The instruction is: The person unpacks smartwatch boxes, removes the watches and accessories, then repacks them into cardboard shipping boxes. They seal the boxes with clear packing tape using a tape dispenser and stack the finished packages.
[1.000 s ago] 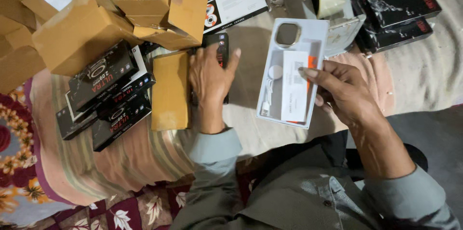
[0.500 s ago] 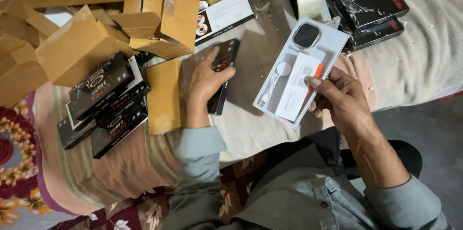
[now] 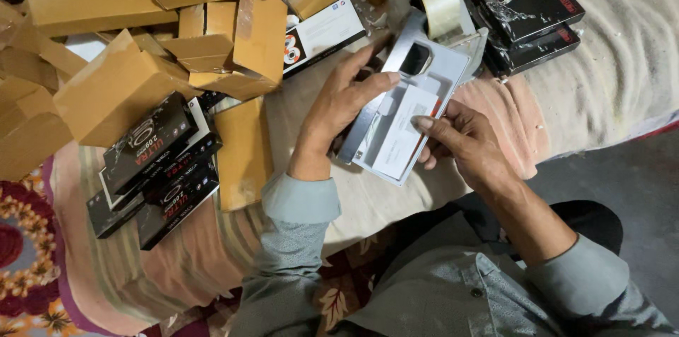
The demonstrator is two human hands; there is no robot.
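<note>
Both hands [image 3: 339,114] [image 3: 463,146] hold white tray [image 3: 396,107] (apparently a watch [image 3: 415,60] inside).

The white tray [image 3: 417,93] is a long, shallow rectangular insert, held tilted above the bed with its upper end toward the far edge and its lower end toward the person. A smartwatch face [image 3: 415,59] with a dark screen and rounded corners sits in a recess at the upper end. A white paper card [image 3: 402,133] with a thin orange stripe along one edge lies flat over the tray's lower half. The left hand [image 3: 336,107] grips the tray's left long side, thumb on top; the right hand [image 3: 463,142] pinches the card and the tray's lower right edge.
</note>
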